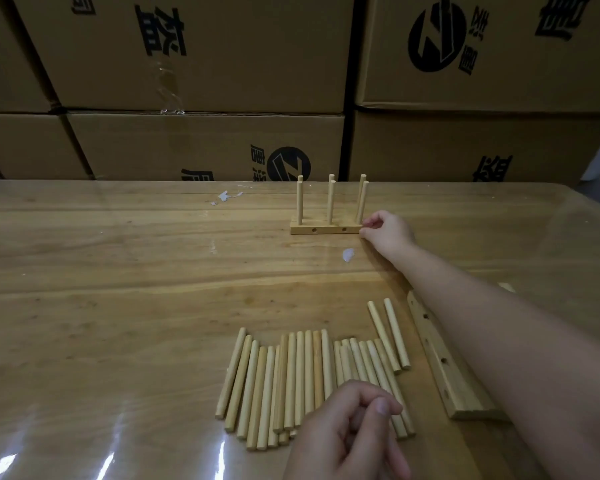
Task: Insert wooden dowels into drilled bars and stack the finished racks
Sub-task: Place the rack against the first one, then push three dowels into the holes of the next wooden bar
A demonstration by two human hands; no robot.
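Pale matt wooden dowels (300, 375), glossy wood table (118, 271) (clear film), cardboard boxes (201, 81)

Lower middle box (205, 140): round black logo (288, 165) with a slanted Z-like mark, beyond and left of the right fingers (371, 221), which pinch the rack (326, 230) at its end. The character beside it reads like 唐.
Upper right box (499, 71): the larger logo (437, 38) of the same kind, high above the right fingers, with small sideways characters, one like 然.
Upper middle box (239, 74): big black sideways characters (160, 29), far up-left of those fingers, not surely readable.
Lower right box (430, 147): big characters (492, 168), half hidden behind the desk (118, 271) edge.
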